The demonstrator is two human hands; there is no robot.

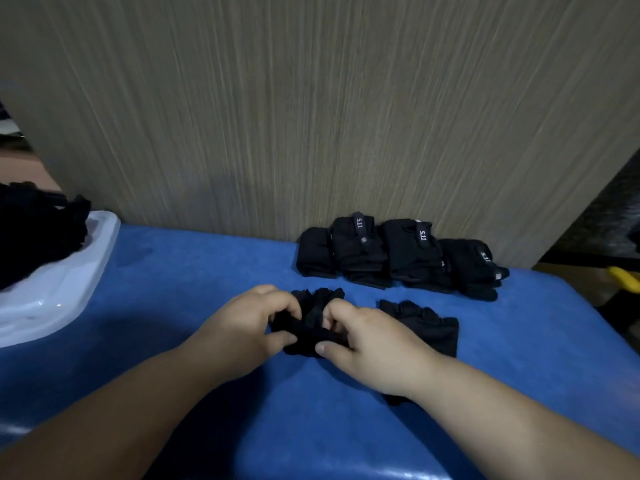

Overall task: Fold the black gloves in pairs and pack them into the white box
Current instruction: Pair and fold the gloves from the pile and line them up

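Observation:
A bunched black glove (311,320) lies on the blue table (207,271) in the middle of the view. My left hand (247,323) pinches its left side and my right hand (367,341) pinches its right side. A second black glove (426,323) lies flat just to the right, partly under my right wrist. A row of several folded black gloves (398,258) leans against the wall at the back right. The white box (65,275) sits at the left edge, holding a heap of loose black gloves (38,230).
A wood-grain wall panel (311,116) stands right behind the table. A yellow object (623,277) shows beyond the table's right edge. Bare blue tabletop lies between the box and my hands.

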